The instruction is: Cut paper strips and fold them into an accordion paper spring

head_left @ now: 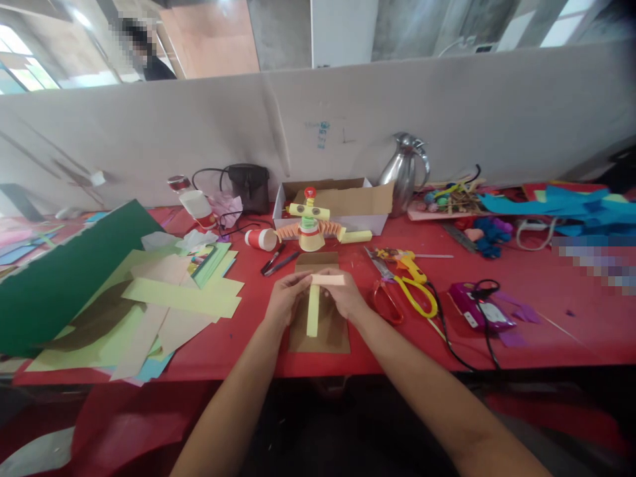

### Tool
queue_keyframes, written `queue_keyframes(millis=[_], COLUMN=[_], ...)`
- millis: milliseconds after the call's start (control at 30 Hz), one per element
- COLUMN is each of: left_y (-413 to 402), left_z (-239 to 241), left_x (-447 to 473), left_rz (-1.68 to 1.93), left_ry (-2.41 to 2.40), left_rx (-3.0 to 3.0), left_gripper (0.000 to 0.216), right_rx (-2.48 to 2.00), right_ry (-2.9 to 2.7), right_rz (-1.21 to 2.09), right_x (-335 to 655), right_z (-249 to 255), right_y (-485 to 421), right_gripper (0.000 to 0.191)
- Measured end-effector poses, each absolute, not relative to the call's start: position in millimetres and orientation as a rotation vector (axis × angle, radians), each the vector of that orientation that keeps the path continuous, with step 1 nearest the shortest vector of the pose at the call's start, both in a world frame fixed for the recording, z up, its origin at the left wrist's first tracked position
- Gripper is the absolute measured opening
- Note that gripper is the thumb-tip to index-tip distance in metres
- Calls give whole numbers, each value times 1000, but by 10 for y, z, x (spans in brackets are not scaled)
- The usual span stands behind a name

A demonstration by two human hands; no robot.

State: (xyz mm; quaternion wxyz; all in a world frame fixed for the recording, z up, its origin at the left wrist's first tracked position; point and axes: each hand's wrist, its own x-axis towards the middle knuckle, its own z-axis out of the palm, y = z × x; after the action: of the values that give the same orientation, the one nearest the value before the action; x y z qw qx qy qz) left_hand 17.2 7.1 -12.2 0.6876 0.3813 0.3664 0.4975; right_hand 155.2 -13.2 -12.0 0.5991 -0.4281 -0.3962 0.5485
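The left hand [287, 298] and right hand [346, 295] were found with their grip closed at the fingertips on a pink strip [328, 280], held above the cardboard [330, 339]. A yellow strip [313, 315] ran from its left end toward the near edge of the cardboard. Beyond the cardboard stood a paper figure [311, 240]. Scissors [381, 265] and a glue gun [413, 267] lay to its right, paper sheets [181, 293] to its left, all on the red surface [223, 358].
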Motion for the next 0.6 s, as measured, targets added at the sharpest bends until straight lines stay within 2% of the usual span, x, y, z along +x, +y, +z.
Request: queue_keyframes(millis=[233,600], left_y=[83,83], left_z=[-132,-106], left_x=[163,158], left_rz=[1099,1170], left_ry=[857,892], left_rx=[881,798], left_gripper=[35,33], right_rx=[-947,-890], right_ry=[-947,-978], right_rz=[1303,1396], right_x=[1593,1590], right_z=[-140,-91], right_y=[-117,-148], right_gripper=[14,22])
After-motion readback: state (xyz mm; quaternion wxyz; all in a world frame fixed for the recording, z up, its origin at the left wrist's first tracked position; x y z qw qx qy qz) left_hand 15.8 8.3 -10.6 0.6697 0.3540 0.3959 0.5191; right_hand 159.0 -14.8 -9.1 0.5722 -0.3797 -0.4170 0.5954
